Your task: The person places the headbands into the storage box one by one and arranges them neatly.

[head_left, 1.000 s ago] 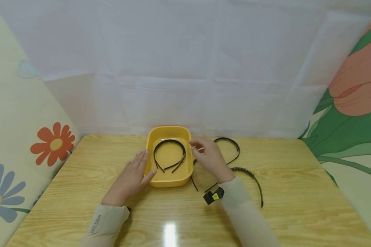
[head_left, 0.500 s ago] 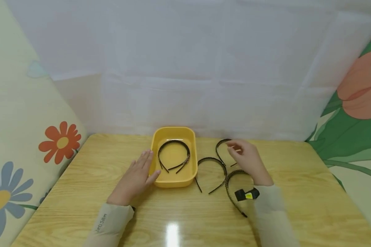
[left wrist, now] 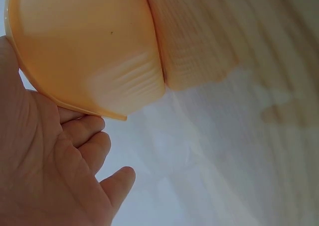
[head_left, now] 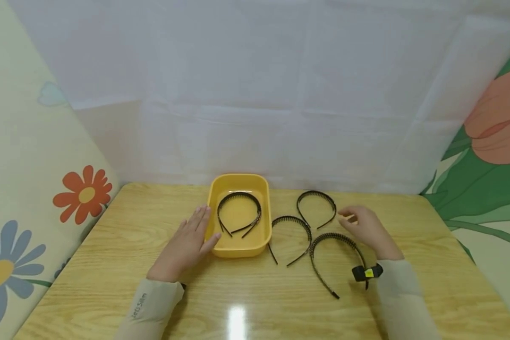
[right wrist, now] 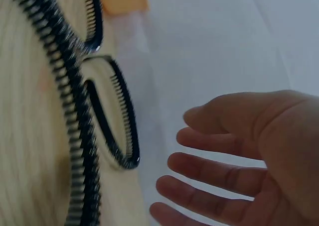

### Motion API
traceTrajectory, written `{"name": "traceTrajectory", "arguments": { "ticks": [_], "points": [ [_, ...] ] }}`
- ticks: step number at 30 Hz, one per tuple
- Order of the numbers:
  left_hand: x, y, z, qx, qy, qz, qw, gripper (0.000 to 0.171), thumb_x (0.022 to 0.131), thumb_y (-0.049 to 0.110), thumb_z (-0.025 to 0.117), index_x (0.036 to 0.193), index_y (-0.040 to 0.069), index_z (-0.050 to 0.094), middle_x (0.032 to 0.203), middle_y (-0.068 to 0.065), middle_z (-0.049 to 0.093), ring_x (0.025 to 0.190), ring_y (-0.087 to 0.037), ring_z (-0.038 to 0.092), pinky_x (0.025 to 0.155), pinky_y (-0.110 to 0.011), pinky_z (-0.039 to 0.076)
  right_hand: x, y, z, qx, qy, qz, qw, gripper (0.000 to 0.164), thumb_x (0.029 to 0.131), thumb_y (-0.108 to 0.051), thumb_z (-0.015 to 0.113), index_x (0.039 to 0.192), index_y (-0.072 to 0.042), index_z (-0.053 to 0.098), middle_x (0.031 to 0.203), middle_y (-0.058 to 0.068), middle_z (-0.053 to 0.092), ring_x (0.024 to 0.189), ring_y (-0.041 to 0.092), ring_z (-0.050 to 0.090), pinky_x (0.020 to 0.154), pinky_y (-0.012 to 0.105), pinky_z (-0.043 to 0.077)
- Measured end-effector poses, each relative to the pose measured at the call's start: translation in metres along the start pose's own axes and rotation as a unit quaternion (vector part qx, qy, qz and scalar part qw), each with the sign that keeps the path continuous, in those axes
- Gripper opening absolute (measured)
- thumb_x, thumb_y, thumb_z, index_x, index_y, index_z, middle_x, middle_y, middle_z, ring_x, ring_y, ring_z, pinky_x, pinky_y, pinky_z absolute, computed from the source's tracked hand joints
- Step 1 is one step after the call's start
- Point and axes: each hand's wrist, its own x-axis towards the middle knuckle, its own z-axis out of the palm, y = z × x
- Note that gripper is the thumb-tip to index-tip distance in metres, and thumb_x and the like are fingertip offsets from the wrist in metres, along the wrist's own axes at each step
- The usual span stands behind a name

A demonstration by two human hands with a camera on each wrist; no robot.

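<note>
My left hand [head_left: 184, 248] rests against the left rim of a yellow plastic tub [head_left: 242, 251], its fingers fairly straight along the edge; the left wrist view shows them touching the tub's outer wall [left wrist: 99, 47]. Inside the tub lies a black toothed headband [head_left: 238, 193]. To the right of the tub, three more black toothed headbands rest on the table: a back one [head_left: 316, 192], a middle one [head_left: 288, 218] and a front one [head_left: 333, 236]. My right hand [head_left: 365, 229] hovers just right of the back headband, holding nothing, fingers loosely bent and spread in the right wrist view.
The wooden table [head_left: 246, 297] backs onto a hanging white cloth [head_left: 255, 118]. Flower-patterned cloths hang at the left [head_left: 34, 156] and right [head_left: 488, 189]. A black wrist camera [head_left: 367, 272] overlaps the front headband's right end.
My right hand has moved away from the tub's right rim, rightward past the headbands, uncovering them. The left hand stays at the tub. The view has shifted slightly.
</note>
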Motion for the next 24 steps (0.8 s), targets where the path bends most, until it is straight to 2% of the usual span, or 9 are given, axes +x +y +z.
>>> {"name": "traceTrajectory", "arguments": {
  "ticks": [6, 9, 13, 16, 24],
  "points": [
    [0.001, -0.002, 0.001, -0.003, -0.006, -0.002, 1.0000, 0.075, 0.109, 0.042, 0.044, 0.158, -0.009, 0.017, 0.165, -0.025, 0.016, 0.153, -0.041, 0.015, 0.120, -0.063, 0.018, -0.005, 0.018, -0.004, -0.009, -0.056, 0.038, 0.998, 0.030, 0.101, -0.014, 0.062, 0.119, 0.009, 0.066, 0.115, 0.026, 0.066, 0.094, 0.035, 0.067, 0.076, 0.047, 0.059],
    [0.001, -0.002, 0.002, -0.007, -0.005, -0.003, 1.0000, 0.076, 0.109, 0.043, 0.043, 0.158, -0.008, 0.017, 0.166, -0.025, 0.016, 0.153, -0.041, 0.015, 0.120, -0.064, 0.017, -0.008, 0.024, -0.008, 0.012, -0.084, 0.069, 0.994, 0.028, 0.101, -0.013, 0.061, 0.116, 0.009, 0.066, 0.106, 0.020, 0.068, 0.087, 0.028, 0.068, 0.072, 0.043, 0.060],
    [0.001, -0.001, 0.001, -0.008, -0.004, -0.002, 1.0000, 0.076, 0.109, 0.043, 0.043, 0.158, -0.008, 0.017, 0.165, -0.025, 0.016, 0.153, -0.041, 0.016, 0.120, -0.064, 0.018, -0.012, 0.030, -0.012, 0.048, -0.112, 0.111, 0.986, 0.027, 0.101, -0.011, 0.061, 0.114, 0.012, 0.065, 0.106, 0.021, 0.068, 0.084, 0.024, 0.068, 0.072, 0.041, 0.061],
    [0.001, -0.001, 0.001, -0.007, -0.003, -0.001, 1.0000, 0.076, 0.109, 0.043, 0.044, 0.158, -0.009, 0.018, 0.165, -0.025, 0.017, 0.152, -0.042, 0.016, 0.119, -0.065, 0.018, -0.016, 0.033, -0.015, 0.053, -0.122, 0.124, 0.983, 0.026, 0.100, -0.010, 0.062, 0.113, 0.012, 0.065, 0.106, 0.020, 0.068, 0.086, 0.024, 0.068, 0.074, 0.041, 0.061],
    [0.000, -0.001, 0.000, -0.005, -0.002, -0.004, 1.0000, 0.076, 0.109, 0.043, 0.043, 0.158, -0.009, 0.018, 0.165, -0.025, 0.017, 0.152, -0.041, 0.016, 0.120, -0.063, 0.019, -0.024, 0.037, -0.015, 0.078, -0.155, 0.140, 0.975, 0.019, 0.098, -0.010, 0.065, 0.106, 0.007, 0.068, 0.087, 0.008, 0.065, 0.077, 0.020, 0.062, 0.070, 0.038, 0.059]
  ]
}}
